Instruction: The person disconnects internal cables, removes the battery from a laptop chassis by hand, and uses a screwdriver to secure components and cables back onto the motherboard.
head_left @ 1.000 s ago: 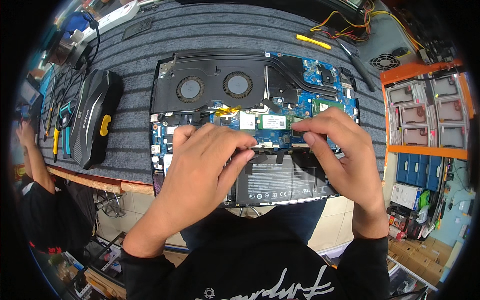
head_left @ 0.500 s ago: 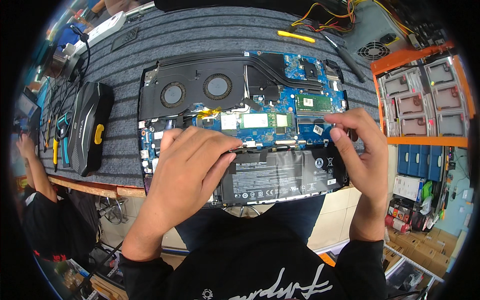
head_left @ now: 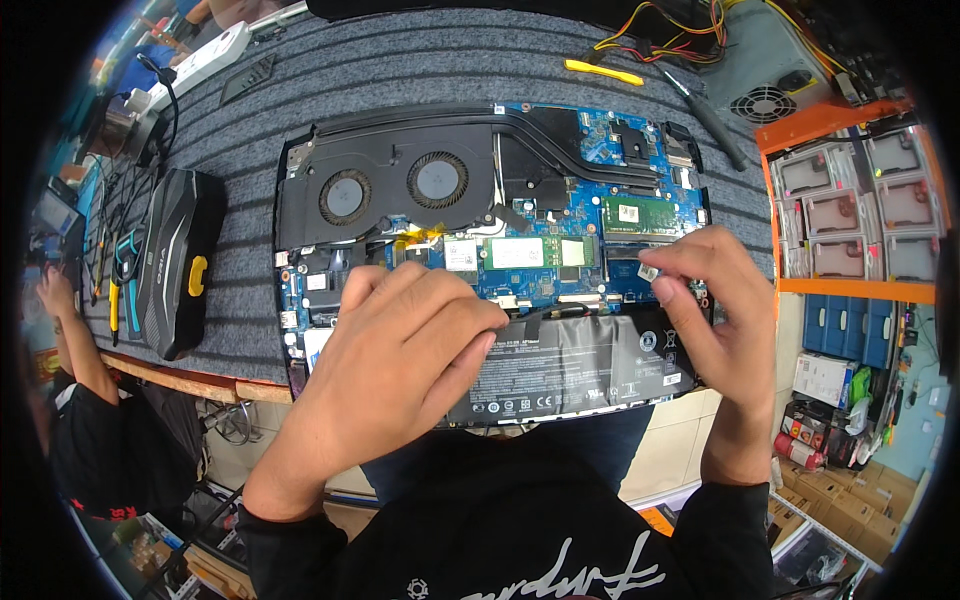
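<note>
An opened laptop (head_left: 540, 185) shows twin fans (head_left: 437, 180), a blue circuit board, a green memory module (head_left: 640, 214) and a black battery (head_left: 560, 370). My left hand (head_left: 400, 365) is curled at the battery's upper left, index finger and thumb closed; whatever they grip is hidden. My right hand (head_left: 725, 315) hovers at the slot below the memory module, thumb and index tips apart on either side of a small white label (head_left: 648, 272). Whether they touch the label is unclear.
Around the laptop on the striped mat (head_left: 420, 60) lie a black case (head_left: 175, 260), a yellow tool (head_left: 603, 73), a screwdriver (head_left: 715, 125) and a power supply (head_left: 760, 55). An orange-framed rack (head_left: 855, 290) stands right. A co-worker's arm (head_left: 75, 340) shows at left.
My right hand has moved rightward from the middle of the board to the slot area, then slightly down. My left hand sits slightly lower on the battery's upper edge.
</note>
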